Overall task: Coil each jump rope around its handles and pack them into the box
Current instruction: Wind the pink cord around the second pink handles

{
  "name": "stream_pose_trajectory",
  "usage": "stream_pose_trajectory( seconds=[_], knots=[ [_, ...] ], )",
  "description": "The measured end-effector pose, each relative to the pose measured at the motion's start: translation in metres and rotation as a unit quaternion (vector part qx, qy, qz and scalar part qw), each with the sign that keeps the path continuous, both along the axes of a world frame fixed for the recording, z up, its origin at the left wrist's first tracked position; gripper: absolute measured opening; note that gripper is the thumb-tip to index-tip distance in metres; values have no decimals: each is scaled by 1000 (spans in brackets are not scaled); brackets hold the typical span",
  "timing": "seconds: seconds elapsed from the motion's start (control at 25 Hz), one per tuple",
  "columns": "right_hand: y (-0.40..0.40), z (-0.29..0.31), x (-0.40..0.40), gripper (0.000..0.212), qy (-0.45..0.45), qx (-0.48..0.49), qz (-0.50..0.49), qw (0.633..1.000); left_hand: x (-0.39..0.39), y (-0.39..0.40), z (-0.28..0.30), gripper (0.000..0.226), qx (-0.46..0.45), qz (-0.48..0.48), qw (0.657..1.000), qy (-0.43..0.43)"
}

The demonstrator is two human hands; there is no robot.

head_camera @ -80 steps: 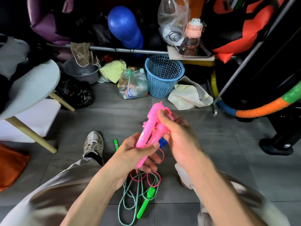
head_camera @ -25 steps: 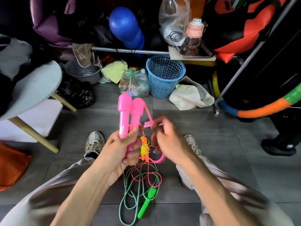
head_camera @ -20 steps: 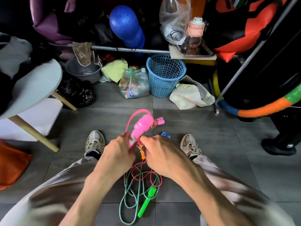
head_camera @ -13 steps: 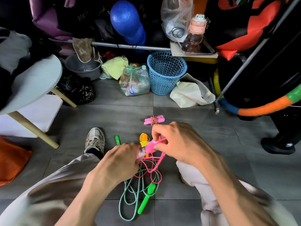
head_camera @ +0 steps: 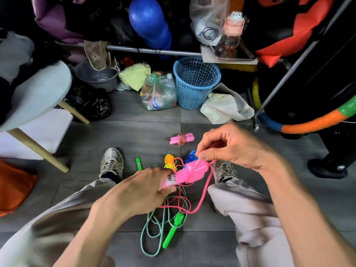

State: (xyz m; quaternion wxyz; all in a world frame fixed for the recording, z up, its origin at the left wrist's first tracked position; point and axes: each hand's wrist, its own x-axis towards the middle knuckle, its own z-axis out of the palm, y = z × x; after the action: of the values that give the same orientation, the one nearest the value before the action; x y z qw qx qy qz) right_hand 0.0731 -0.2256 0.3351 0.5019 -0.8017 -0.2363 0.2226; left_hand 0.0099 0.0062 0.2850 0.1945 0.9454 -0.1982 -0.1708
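My left hand (head_camera: 140,191) grips the two pink handles (head_camera: 189,171) of a jump rope, held together and pointing right. My right hand (head_camera: 229,145) pinches the pink cord (head_camera: 205,191) just above the handles; the cord hangs in a loop to the floor. A wound pink rope bundle (head_camera: 182,139) lies on the floor beyond my hands. A green rope (head_camera: 154,230) with green handles (head_camera: 172,231) lies loose between my feet. A yellow-orange handle (head_camera: 169,159) and a blue rope piece (head_camera: 190,157) lie partly hidden behind the pink handles. No box is visible.
A blue mesh basket (head_camera: 195,83), a bag of bottles (head_camera: 159,93) and a cream bag (head_camera: 225,105) stand at the back. A round grey table (head_camera: 38,93) with wooden legs is at the left. Striped hoops (head_camera: 308,124) lean at the right. My shoes (head_camera: 112,162) flank the ropes.
The pink handles came down from upright in front of me to low near the floor, now lying sideways. My right hand lifted the cord up over the handles.
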Motion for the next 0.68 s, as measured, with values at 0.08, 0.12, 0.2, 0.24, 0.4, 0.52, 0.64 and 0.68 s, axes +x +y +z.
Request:
stream_pose_trajectory(
  seconds=[0.08,0.12,0.2,0.24,0.4,0.52,0.64,0.68],
  knots=[
    [4,-3,-1,8,-11,7,2,1000,-2,-2,-1,22,9,-11,1000,1],
    [7,-5,-2,9,-20,-4,9,1000,-5,-6,-1,21,13,-26,1000,-11],
    [12,-12,0,11,-9,-9,20,1000,-11,-8,0,26,1,-51,997,-51],
    [14,-12,1,14,12,7,15,1000,-12,-6,2,30,-16,-55,996,-71],
    [14,-12,3,15,118,128,1,985,-9,0,14,37,-133,-57,985,-89],
    [21,-15,2,11,184,190,3,965,-14,1,23,33,-214,-22,974,-71],
    [23,-23,4,23,220,232,-18,947,-20,0,30,59,-262,12,962,-77],
    [24,-27,5,39,240,240,-26,940,-19,1,30,63,-269,21,959,-83]
  ],
)
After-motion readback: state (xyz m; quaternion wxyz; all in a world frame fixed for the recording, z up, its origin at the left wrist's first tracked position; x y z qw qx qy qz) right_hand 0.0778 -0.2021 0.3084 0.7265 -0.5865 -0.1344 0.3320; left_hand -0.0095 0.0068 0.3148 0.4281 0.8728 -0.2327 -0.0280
